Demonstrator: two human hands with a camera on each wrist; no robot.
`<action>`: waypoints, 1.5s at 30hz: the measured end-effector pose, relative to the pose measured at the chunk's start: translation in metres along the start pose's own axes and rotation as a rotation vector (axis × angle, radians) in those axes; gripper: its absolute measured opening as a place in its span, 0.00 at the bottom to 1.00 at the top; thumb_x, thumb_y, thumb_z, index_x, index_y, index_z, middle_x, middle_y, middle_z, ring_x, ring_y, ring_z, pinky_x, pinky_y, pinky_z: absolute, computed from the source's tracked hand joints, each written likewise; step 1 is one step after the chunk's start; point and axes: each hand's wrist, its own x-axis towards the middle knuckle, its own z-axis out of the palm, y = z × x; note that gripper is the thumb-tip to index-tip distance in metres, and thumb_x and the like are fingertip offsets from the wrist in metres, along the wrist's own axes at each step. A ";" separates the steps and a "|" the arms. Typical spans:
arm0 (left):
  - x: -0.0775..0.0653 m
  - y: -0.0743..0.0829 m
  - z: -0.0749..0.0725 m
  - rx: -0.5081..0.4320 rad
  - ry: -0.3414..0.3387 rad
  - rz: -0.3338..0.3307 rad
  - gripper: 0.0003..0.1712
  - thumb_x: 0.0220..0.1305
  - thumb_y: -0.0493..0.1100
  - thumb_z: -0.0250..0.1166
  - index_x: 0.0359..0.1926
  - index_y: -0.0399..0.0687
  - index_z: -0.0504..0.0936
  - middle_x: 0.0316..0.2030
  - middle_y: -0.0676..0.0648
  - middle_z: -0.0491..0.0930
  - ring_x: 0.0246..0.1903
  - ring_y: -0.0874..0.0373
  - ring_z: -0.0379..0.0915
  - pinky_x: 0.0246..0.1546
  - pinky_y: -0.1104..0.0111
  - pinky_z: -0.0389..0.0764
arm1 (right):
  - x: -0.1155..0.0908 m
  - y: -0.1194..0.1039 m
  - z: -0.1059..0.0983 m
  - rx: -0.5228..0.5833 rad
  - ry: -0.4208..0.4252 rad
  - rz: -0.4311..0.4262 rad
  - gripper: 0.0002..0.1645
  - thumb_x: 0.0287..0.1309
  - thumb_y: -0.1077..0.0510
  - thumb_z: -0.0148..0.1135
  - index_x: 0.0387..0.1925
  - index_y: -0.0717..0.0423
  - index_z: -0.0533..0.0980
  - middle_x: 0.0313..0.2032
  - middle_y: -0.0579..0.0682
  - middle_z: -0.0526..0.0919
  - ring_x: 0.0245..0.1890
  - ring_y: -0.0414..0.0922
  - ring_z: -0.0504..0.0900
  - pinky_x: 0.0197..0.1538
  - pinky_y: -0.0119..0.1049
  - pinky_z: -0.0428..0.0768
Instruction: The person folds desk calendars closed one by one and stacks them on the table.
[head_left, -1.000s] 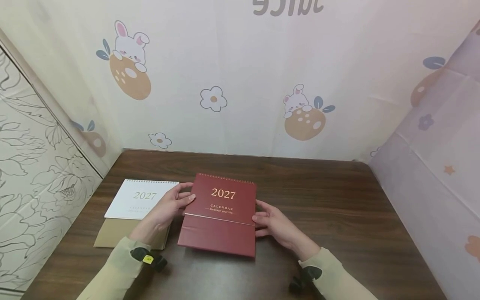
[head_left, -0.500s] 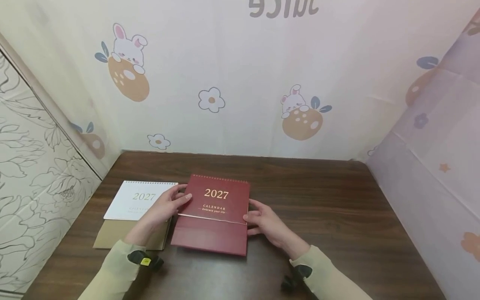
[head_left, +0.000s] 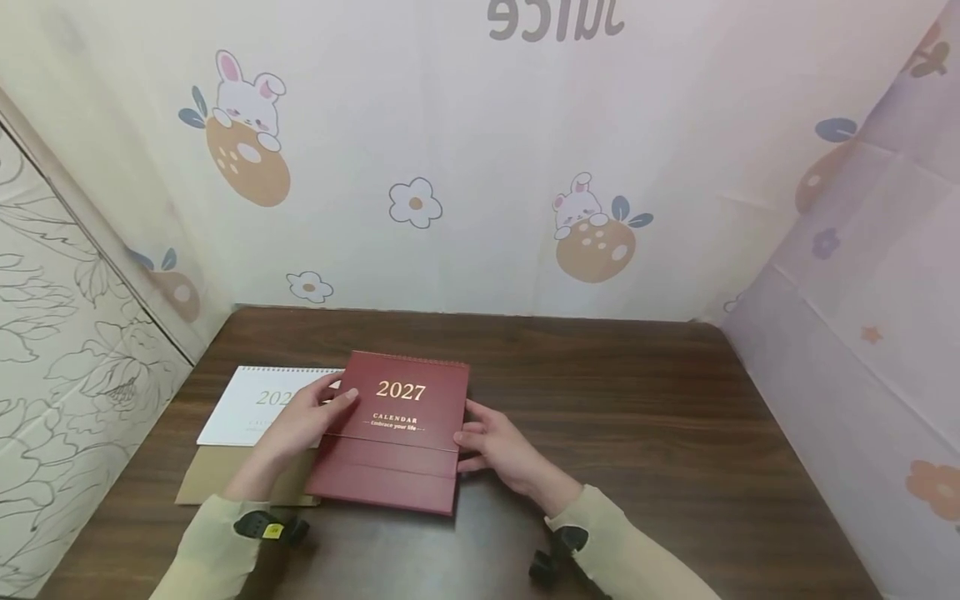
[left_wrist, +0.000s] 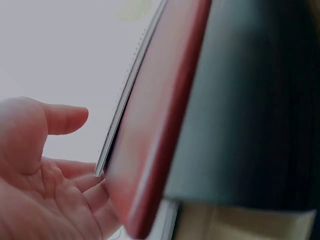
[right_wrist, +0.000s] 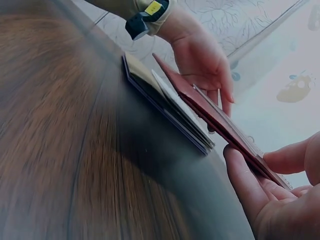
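A dark red 2027 desk calendar (head_left: pixel 397 400) with a spiral top is held tilted between both hands. It overlaps the right side of a white 2027 calendar (head_left: pixel 247 408) on a tan base; in the right wrist view, the red one sits above it. My left hand (head_left: pixel 303 421) grips the red calendar's left edge, fingers curled behind it; the left wrist view shows the thumb (left_wrist: pixel 70 120) apart from the cover. My right hand (head_left: pixel 506 454) pinches the opposite edge, thumb (right_wrist: pixel 287 159) on the front and fingers underneath. The left fingertips are hidden.
A dark wooden tabletop (head_left: pixel 600 417) extends to the right of the hands. A pale curtain (head_left: pixel 465 167) printed with rabbits and flowers hangs behind it, and patterned cloth walls (head_left: pixel 862 333) flank both sides.
Both hands have carried the red calendar left, so it now covers the white calendar's right side. The head view has shifted slightly; the white calendar appears to stay on the table.
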 end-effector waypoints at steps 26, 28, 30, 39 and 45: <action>-0.007 -0.033 -0.052 0.135 0.011 -0.076 0.42 0.75 0.61 0.51 0.72 0.31 0.59 0.56 0.32 0.74 0.54 0.42 0.73 0.50 0.54 0.75 | 0.040 0.008 0.055 0.044 -0.018 -0.010 0.38 0.67 0.70 0.55 0.74 0.69 0.52 0.44 0.62 0.82 0.43 0.57 0.85 0.39 0.47 0.85; -0.007 -0.034 -0.055 0.139 0.012 -0.080 0.42 0.75 0.61 0.51 0.72 0.31 0.59 0.57 0.31 0.74 0.55 0.41 0.72 0.51 0.52 0.75 | 0.042 0.007 0.058 0.045 -0.020 -0.009 0.39 0.67 0.70 0.55 0.74 0.69 0.51 0.44 0.62 0.82 0.43 0.57 0.85 0.39 0.47 0.85; -0.007 -0.035 -0.056 0.137 0.012 -0.079 0.43 0.75 0.62 0.51 0.72 0.30 0.59 0.58 0.30 0.73 0.55 0.40 0.71 0.52 0.50 0.74 | 0.043 0.006 0.061 0.045 -0.015 -0.006 0.39 0.67 0.70 0.55 0.74 0.70 0.51 0.44 0.62 0.81 0.43 0.57 0.85 0.39 0.48 0.85; -0.005 -0.046 -0.067 0.126 0.035 -0.067 0.37 0.77 0.54 0.52 0.70 0.27 0.60 0.53 0.32 0.75 0.47 0.48 0.75 0.42 0.62 0.77 | 0.052 0.010 0.071 0.024 0.017 -0.004 0.34 0.67 0.70 0.55 0.71 0.74 0.56 0.42 0.60 0.80 0.44 0.54 0.84 0.39 0.45 0.85; -0.004 -0.056 -0.070 0.101 0.055 -0.048 0.31 0.77 0.45 0.54 0.69 0.26 0.61 0.52 0.32 0.74 0.42 0.53 0.76 0.36 0.66 0.79 | 0.054 0.012 0.076 0.013 0.060 -0.004 0.31 0.67 0.71 0.56 0.67 0.76 0.60 0.41 0.59 0.80 0.50 0.53 0.82 0.42 0.44 0.85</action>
